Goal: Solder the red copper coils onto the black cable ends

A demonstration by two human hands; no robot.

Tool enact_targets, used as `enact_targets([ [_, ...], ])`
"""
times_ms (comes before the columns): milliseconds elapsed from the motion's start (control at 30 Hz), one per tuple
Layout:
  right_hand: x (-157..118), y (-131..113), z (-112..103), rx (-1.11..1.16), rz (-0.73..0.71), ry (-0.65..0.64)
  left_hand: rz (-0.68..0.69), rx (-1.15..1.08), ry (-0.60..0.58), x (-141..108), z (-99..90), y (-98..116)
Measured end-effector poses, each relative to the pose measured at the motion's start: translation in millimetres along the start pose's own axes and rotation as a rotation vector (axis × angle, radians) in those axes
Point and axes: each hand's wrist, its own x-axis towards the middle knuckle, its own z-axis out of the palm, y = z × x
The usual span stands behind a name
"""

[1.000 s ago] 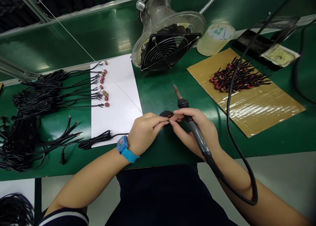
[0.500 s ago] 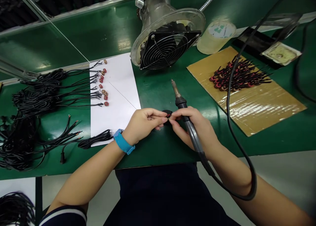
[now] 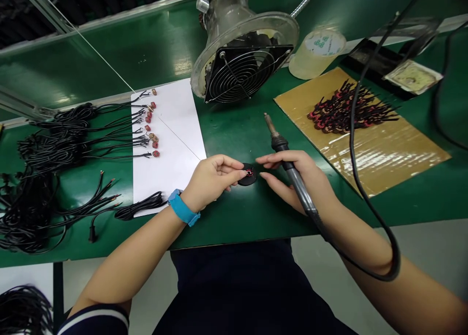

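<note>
With thumb and forefinger pinched, my left hand (image 3: 215,176) holds a small ring coil (image 3: 249,172) wound in red and black. The coil sits over a round black disc (image 3: 246,180) on the bench. A thin pale wire (image 3: 179,139) comes down from the upper left to this hand. A soldering iron (image 3: 300,188) rests in my right hand (image 3: 305,179), its tip pointing up and away. The thumb and forefinger of that hand are spread apart, just right of the disc and not touching the coil.
On a white sheet (image 3: 175,174) lie several coils beside the stripped ends of bundled black cables (image 3: 54,145). A fan in a fume hood (image 3: 237,74) hangs ahead. To the right, a brown board (image 3: 387,164) bears a coil pile (image 3: 351,108), near a tape roll (image 3: 316,54). The iron's cord (image 3: 354,145) loops by my right arm.
My right hand has let go of the coil and drawn back to the right, its thumb and forefinger opening, with the iron moving along. My left hand stays nearly in place.
</note>
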Motion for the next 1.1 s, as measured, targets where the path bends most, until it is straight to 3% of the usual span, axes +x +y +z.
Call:
enact_targets([
  [167, 5, 1, 8, 0.071, -0.029, -0.096, 0.008, 0.008, 0.021, 2, 1.7, -1],
  [567, 7, 9, 14, -0.076, -0.102, -0.009, -0.042, -0.061, 0.041, 5, 0.4, -10],
  [867, 16, -1, 4, -0.016, -0.160, -0.012, -0.112, -0.137, 0.048, 12, 0.5, 4],
  [1100, 28, -10, 2, -0.135, -0.216, 0.012, -0.096, -0.130, 0.019, 19, -0.3, 9],
])
